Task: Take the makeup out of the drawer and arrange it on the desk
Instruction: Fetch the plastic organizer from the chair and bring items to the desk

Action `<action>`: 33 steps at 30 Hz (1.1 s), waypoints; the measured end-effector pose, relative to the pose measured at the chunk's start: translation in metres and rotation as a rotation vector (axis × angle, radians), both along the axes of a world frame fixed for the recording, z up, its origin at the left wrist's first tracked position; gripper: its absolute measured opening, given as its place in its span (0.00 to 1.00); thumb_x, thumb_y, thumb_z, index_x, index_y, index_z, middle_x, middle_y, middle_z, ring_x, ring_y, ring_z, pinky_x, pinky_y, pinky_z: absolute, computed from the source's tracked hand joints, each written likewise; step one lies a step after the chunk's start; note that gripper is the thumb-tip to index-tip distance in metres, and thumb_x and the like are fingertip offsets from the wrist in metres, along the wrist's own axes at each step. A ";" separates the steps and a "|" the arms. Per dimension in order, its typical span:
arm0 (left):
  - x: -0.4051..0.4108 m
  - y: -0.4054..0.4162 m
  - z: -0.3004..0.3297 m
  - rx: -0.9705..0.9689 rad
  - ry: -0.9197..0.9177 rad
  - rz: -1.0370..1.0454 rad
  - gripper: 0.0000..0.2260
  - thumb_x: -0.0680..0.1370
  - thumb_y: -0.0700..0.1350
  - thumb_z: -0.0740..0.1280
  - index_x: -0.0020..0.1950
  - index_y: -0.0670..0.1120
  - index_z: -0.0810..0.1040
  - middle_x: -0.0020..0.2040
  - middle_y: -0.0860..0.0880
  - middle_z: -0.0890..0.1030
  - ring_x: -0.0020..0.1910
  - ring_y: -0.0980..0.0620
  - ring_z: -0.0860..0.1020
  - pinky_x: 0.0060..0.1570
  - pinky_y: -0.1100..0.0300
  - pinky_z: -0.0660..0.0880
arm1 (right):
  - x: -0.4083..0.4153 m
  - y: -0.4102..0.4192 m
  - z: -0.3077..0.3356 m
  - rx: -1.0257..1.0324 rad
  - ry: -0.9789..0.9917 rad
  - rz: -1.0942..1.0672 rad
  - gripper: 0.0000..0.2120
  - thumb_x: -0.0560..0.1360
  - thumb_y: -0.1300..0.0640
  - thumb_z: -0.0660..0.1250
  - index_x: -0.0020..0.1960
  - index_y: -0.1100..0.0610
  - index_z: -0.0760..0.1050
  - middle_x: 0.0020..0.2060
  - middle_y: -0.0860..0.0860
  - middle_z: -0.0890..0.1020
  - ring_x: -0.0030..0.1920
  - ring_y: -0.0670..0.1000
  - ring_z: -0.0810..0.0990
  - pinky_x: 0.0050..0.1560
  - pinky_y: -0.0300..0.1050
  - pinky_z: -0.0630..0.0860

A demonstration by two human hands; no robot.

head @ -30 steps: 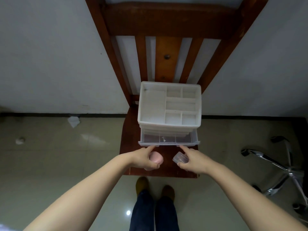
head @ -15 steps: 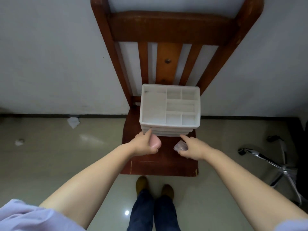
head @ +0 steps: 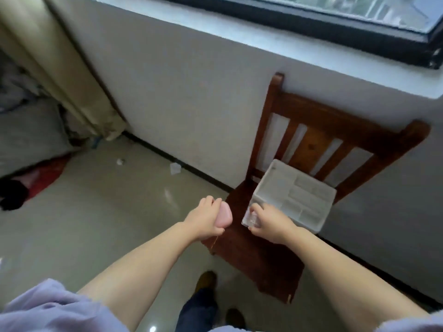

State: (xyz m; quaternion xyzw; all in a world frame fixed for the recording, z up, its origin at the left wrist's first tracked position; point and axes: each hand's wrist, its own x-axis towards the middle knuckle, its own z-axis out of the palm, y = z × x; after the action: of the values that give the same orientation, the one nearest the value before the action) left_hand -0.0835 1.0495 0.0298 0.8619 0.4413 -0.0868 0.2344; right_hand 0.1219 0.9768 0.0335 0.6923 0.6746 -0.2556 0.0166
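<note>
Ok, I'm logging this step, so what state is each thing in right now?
Left hand: grips the pink case.
Pink case: held, off the chair.
Right hand: grips the small clear container.
Small clear container: held.
White drawer organizer: on the wooden chair, top tray empty.

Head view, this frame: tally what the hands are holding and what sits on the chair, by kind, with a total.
Pink makeup item: 1, the pink case gripped in the left hand
Clear makeup item: 1, the clear container pinched in the right hand
White organizer on the wooden chair: 1
Total: 3
</note>
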 end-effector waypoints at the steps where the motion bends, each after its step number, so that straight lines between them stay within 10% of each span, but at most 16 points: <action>1: -0.012 -0.008 0.005 0.017 -0.010 0.057 0.38 0.68 0.55 0.70 0.72 0.44 0.58 0.64 0.45 0.64 0.64 0.46 0.63 0.56 0.50 0.73 | -0.009 0.002 0.005 0.018 -0.010 0.052 0.21 0.72 0.47 0.64 0.62 0.54 0.66 0.56 0.55 0.74 0.58 0.58 0.72 0.53 0.47 0.70; 17: -0.248 -0.244 0.027 0.156 -0.017 1.035 0.39 0.69 0.55 0.70 0.74 0.46 0.56 0.67 0.45 0.63 0.68 0.45 0.63 0.58 0.50 0.71 | -0.275 -0.052 0.040 0.374 -0.001 1.041 0.14 0.71 0.54 0.69 0.52 0.61 0.73 0.49 0.57 0.76 0.50 0.61 0.75 0.48 0.51 0.74; 33: -0.482 -0.706 0.037 0.125 0.074 1.803 0.35 0.69 0.54 0.69 0.72 0.47 0.58 0.65 0.47 0.63 0.66 0.47 0.63 0.56 0.52 0.72 | -0.630 -0.401 0.026 0.186 0.105 1.670 0.19 0.76 0.48 0.61 0.63 0.55 0.66 0.62 0.53 0.72 0.62 0.55 0.70 0.57 0.46 0.70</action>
State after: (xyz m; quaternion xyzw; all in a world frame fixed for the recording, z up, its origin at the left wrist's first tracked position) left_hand -0.5660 0.3440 0.0665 0.1970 0.9603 0.1262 0.1519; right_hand -0.5077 0.5760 0.0595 -0.0484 0.9834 -0.1345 0.1120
